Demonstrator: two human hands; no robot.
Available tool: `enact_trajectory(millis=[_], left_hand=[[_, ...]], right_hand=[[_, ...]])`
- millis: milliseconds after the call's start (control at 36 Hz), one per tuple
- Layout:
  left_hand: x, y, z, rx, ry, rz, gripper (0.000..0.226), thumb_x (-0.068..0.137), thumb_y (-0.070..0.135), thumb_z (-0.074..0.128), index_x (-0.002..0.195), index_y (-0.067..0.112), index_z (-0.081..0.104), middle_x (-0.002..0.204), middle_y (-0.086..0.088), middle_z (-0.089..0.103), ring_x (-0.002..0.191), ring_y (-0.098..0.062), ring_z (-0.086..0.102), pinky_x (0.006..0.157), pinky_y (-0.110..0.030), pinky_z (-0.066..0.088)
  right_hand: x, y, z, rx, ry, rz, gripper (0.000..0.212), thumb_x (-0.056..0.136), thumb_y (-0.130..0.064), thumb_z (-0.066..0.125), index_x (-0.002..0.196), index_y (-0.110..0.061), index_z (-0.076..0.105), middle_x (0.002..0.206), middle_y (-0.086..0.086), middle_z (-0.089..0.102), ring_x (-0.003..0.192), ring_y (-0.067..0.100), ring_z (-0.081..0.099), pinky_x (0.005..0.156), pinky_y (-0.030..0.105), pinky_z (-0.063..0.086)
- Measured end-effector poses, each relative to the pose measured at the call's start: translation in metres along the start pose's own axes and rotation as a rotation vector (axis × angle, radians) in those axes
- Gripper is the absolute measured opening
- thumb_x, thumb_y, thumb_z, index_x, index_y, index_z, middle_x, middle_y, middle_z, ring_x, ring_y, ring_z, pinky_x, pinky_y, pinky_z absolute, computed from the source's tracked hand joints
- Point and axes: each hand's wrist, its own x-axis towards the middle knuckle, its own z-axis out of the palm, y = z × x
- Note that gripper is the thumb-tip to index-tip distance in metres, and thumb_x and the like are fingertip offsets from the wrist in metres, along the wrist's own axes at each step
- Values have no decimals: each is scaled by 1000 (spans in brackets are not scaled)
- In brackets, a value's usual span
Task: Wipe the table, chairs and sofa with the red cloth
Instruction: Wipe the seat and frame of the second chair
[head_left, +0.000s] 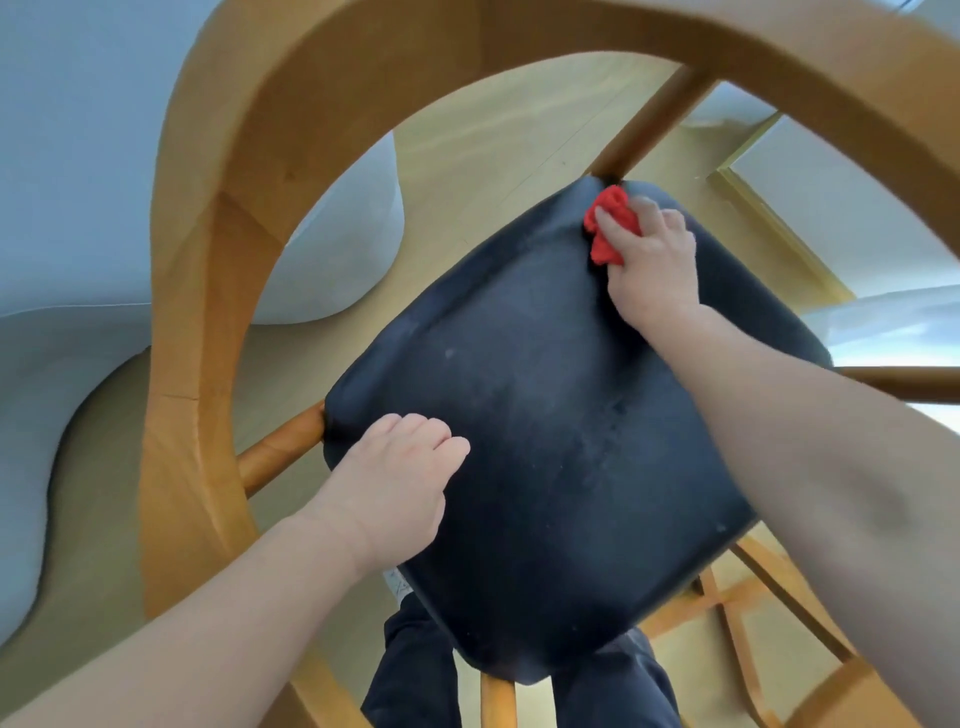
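Observation:
A wooden chair with a curved back rail (208, 291) and a dark navy seat cushion (545, 426) fills the view from above. My right hand (649, 260) grips the bunched red cloth (608, 223) and presses it on the cushion's far corner, beside a wooden spindle (654, 124). My left hand (400, 483) rests on the cushion's near left edge, fingers curled down onto the fabric and holding nothing. Pale specks dot the cushion's middle.
A pale grey sofa (67, 182) stands at the left, its rounded arm close behind the chair. The beige floor (493, 135) lies beyond. A second wooden chair frame (769, 597) shows at the lower right. My dark trousers (415, 675) are under the seat's near edge.

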Motion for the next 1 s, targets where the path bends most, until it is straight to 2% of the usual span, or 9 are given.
enact_trajectory(millis=[167, 222, 333, 472, 639, 722, 806, 917, 1000], left_hand=[[-2, 3, 1, 28, -29, 8, 37, 87, 17, 43, 122, 21, 54, 115, 5, 55, 107, -19, 50, 98, -31, 35], [-3, 5, 1, 35, -37, 13, 37, 88, 17, 42, 123, 22, 53, 116, 6, 54, 109, -18, 49, 99, -31, 34], [-8, 8, -3, 74, -42, 32, 36, 90, 18, 41, 123, 23, 53, 117, 6, 54, 111, -18, 48, 100, -30, 34], [-27, 4, -16, 108, 21, 63, 35, 87, 14, 47, 120, 20, 59, 111, 4, 60, 106, -20, 54, 97, -33, 39], [-65, -5, -39, 146, 70, 47, 30, 84, 9, 52, 111, 14, 64, 105, -1, 63, 102, -23, 57, 95, -35, 41], [-85, -4, -56, 118, 130, 50, 29, 81, 6, 56, 108, 12, 66, 101, -2, 64, 98, -25, 59, 93, -36, 43], [-106, 3, -73, 77, 200, 61, 29, 77, 3, 62, 104, 11, 68, 97, -3, 66, 93, -25, 61, 90, -37, 47], [-133, 15, -93, 16, 273, 71, 32, 82, 6, 57, 112, 12, 65, 106, -1, 65, 102, -22, 59, 95, -35, 43], [-153, 28, -110, -47, 319, 69, 35, 88, 10, 50, 121, 15, 60, 117, 1, 61, 112, -18, 53, 100, -31, 38]], right_hand=[[-45, -47, 17, 72, 45, -274, 47, 75, -9, 65, 121, -16, 66, 124, 16, 60, 93, 44, 56, 74, 46, 43], [-61, -60, 23, 78, 51, -280, 45, 74, -9, 70, 119, -16, 67, 120, 16, 62, 91, 42, 58, 72, 47, 44], [-62, -78, 25, 88, 8, -155, 45, 82, -15, 66, 127, -19, 62, 128, 12, 57, 101, 39, 54, 80, 45, 40], [-89, -116, 39, 81, -119, -448, 52, 80, -15, 66, 131, -23, 58, 130, 5, 55, 102, 32, 53, 82, 42, 41], [-145, -108, 37, 49, -304, -525, 56, 83, -10, 59, 135, -28, 52, 132, 1, 51, 110, 29, 49, 90, 42, 42], [-188, -94, 23, 57, -488, -434, 57, 86, -9, 50, 138, -31, 48, 139, -2, 45, 116, 29, 43, 94, 39, 40], [-227, -87, -1, 193, -634, -157, 55, 90, -7, 43, 135, -36, 51, 141, -10, 41, 123, 23, 39, 101, 32, 37], [-249, -104, -63, 470, -465, 170, 41, 91, -5, 46, 118, -28, 65, 117, -12, 52, 97, 15, 57, 86, 24, 47], [-250, -134, -126, 722, -284, 305, 39, 93, -5, 47, 116, -31, 65, 119, -11, 52, 87, -5, 57, 75, 0, 38]])
